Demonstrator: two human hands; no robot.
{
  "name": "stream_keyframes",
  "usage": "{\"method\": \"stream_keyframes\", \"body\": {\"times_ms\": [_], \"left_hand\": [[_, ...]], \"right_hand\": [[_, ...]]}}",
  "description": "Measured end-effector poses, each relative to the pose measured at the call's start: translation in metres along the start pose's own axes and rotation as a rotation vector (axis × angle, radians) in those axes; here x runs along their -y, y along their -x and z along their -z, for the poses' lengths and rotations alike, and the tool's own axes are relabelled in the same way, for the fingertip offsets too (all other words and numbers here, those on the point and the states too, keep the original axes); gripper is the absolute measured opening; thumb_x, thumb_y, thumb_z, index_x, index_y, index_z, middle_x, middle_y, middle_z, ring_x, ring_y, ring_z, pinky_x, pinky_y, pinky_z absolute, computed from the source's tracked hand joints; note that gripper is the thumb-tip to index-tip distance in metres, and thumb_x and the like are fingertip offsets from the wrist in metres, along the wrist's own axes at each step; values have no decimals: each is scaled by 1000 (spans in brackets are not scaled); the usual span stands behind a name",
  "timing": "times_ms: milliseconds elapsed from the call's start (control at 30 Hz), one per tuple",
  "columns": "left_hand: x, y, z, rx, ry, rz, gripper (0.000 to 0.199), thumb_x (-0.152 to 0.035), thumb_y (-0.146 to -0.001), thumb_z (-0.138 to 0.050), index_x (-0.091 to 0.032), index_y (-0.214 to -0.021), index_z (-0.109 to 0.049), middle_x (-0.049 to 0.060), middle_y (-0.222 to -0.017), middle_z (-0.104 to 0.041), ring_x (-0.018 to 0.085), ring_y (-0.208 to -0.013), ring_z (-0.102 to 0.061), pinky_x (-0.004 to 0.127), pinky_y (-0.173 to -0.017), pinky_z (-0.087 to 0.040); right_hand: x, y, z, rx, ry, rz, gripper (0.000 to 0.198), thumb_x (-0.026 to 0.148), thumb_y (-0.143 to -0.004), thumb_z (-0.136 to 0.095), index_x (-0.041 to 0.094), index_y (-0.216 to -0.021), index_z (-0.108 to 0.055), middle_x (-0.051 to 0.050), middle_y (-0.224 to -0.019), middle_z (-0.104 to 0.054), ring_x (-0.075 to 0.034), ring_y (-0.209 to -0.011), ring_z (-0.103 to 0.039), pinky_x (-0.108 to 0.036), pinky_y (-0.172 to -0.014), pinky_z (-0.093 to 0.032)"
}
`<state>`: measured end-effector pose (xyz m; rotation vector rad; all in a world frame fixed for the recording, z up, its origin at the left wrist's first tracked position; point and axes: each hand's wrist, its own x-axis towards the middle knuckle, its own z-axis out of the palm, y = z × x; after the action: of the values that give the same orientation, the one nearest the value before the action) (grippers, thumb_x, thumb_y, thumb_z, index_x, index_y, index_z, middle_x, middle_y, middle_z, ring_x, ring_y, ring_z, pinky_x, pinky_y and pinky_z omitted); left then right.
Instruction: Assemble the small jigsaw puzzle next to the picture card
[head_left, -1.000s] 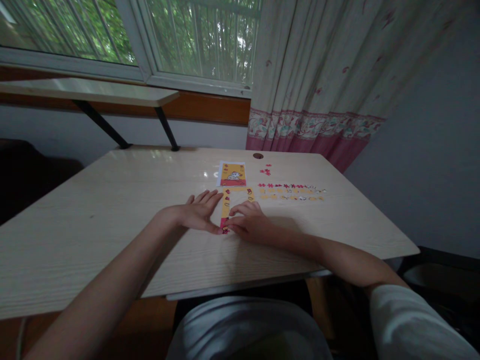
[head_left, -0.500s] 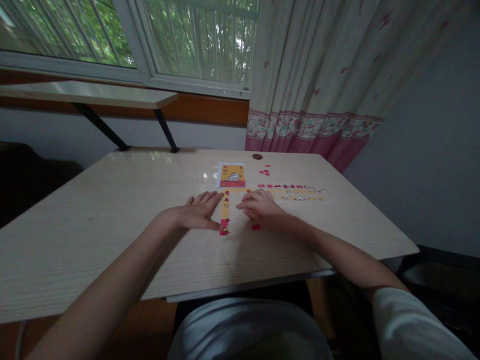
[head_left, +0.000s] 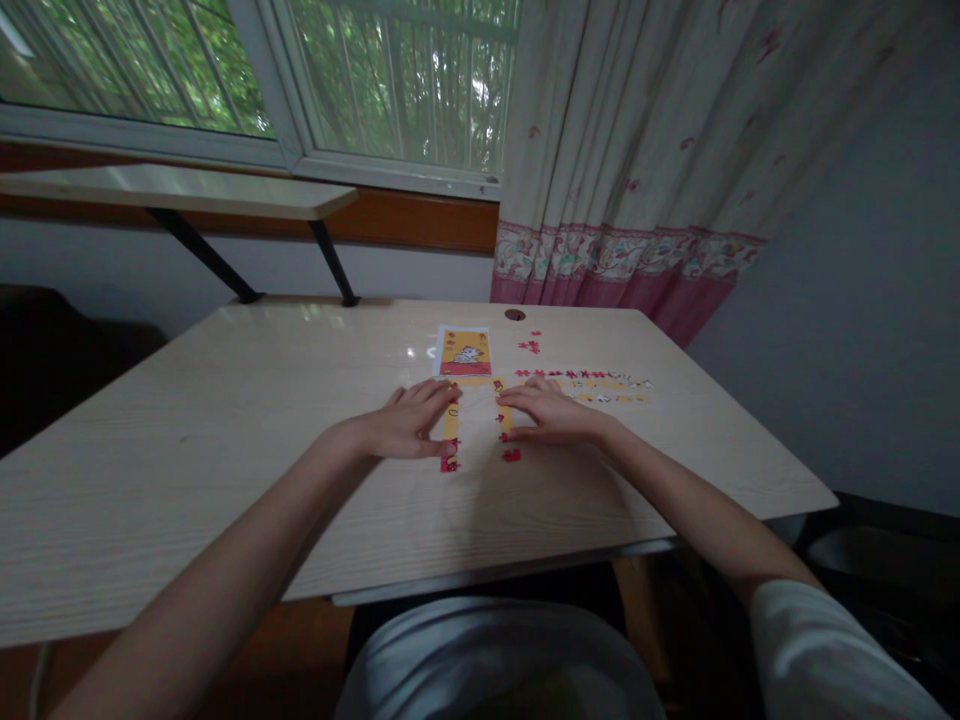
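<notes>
Bracing the three-sided yellow-and-red jigsaw border (head_left: 451, 425) on the pale wood-grain desk (head_left: 420, 530), the bare left hand (head_left: 401, 425) and bare right hand (head_left: 551, 412) touch opposite strips, fingers parted, gripping nothing, seemingly for alignment; the white-edged yellow-and-red picture sheet (head_left: 465, 350) lies just beyond, apparently for reference.

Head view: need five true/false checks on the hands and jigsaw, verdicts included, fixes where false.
1. The left hand touches the left side of the jigsaw border. True.
2. The right hand is holding up the printed picture. False: the printed picture lies on the table beyond the border; the right hand is at the border's right side.
3. Rows of loose pieces lie to the right of the border. True.
4. Jigsaw pieces fill the inside of the border. False: bare tabletop shows there.
5. A red piece lies at the near end of the border's right side. True.
</notes>
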<state>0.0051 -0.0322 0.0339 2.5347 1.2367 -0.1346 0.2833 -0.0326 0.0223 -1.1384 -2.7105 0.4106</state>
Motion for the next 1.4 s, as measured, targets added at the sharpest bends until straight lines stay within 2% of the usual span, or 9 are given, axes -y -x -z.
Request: {"method": "stream_keyframes", "body": {"times_ms": [167, 400, 567, 667, 833, 1067, 1400], "left_hand": [[-1, -2, -6, 58, 6, 37, 95, -74, -79, -41, -18, -151, -15, 18, -158, -12, 36, -145, -8, 61, -112, -11], [1, -2, -7, 37, 9, 25, 94, -74, -79, -41, -19, -151, -18, 17, -158, -12, 38, -144, -9, 62, -111, -12], [5, -3, -7, 18, 15, -3, 100, -77, -77, -42, -15, -151, -16, 18, -157, -14, 37, -144, -11, 56, -113, -15], [9, -3, -8, -1, -4, -12, 106, -77, -73, -47, -13, -151, -15, 20, -157, -14, 38, -144, -11, 53, -114, -17], [9, -3, -7, 36, -26, 16, 110, -77, -71, -50, -13, -151, -13, 20, -157, -11, 39, -144, -10, 54, -114, -15], [8, -4, -7, 41, -21, 38, 112, -78, -69, -50, -13, -152, -13, 20, -157, -13, 40, -143, -10, 56, -113, -16], [8, -5, -8, 17, -21, 47, 110, -75, -67, -54, -14, -151, -17, 20, -157, -16, 41, -143, -13, 57, -112, -18]], "right_hand": [[0, 1, 1, 11, 0, 1, 66, 62, -81, -58, 21, -133, -54, -12, -138, -52, -32, -123, -41, -52, -105, -26], [-1, 1, -2, 3, 21, 8, 72, 58, -74, -69, 22, -134, -53, -12, -138, -51, -32, -124, -42, -50, -104, -29], [-2, 4, 1, -24, 3, 111, 56, 48, -79, -68, 24, -129, -56, -11, -135, -53, -28, -122, -43, -48, -102, -30], [0, 6, 4, -5, -11, 204, 41, 43, -80, -68, 27, -117, -65, -8, -129, -55, -25, -119, -43, -45, -101, -31], [4, 7, 5, 48, -20, 295, 17, 37, -82, -68, 31, -97, -75, -4, -120, -57, -23, -114, -42, -41, -98, -32], [5, 5, 0, 39, -40, 353, 16, 37, -83, -66, 31, -95, -75, -5, -113, -57, -22, -107, -42, -37, -95, -34], [4, 3, -1, 91, -40, 355, 15, 35, -84, -66, 29, -94, -76, -5, -111, -59, -21, -106, -42, -37, -95, -32]]}}
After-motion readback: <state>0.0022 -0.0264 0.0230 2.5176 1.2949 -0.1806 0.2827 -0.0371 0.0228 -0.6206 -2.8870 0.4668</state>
